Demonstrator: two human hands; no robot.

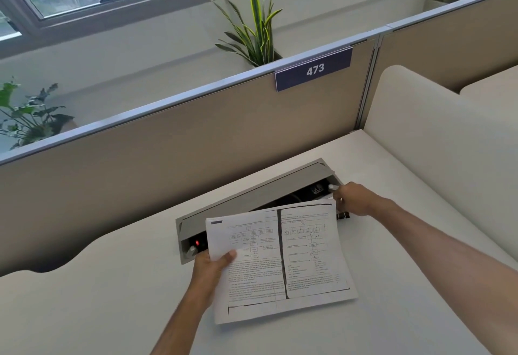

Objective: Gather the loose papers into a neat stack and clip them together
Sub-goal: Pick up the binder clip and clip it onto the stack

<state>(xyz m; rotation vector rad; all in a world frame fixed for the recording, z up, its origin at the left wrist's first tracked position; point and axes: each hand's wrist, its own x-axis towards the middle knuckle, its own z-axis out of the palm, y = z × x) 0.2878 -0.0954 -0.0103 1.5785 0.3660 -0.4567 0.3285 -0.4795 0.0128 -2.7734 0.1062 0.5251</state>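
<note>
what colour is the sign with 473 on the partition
The sign is dark blue-purple with white numerals, seen clearly in the head view.

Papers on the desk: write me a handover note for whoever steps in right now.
Left hand grips the papers at their left edge, thumb on top.
Right hand is at the stack's far right corner, holding a black binder clip; whether it is on the sheets yet is unclear.
Papers lie gathered on the desk, overlapping the open cable tray.
Done: gathering. Left: square the edges, confirm the clip is seated.
</note>
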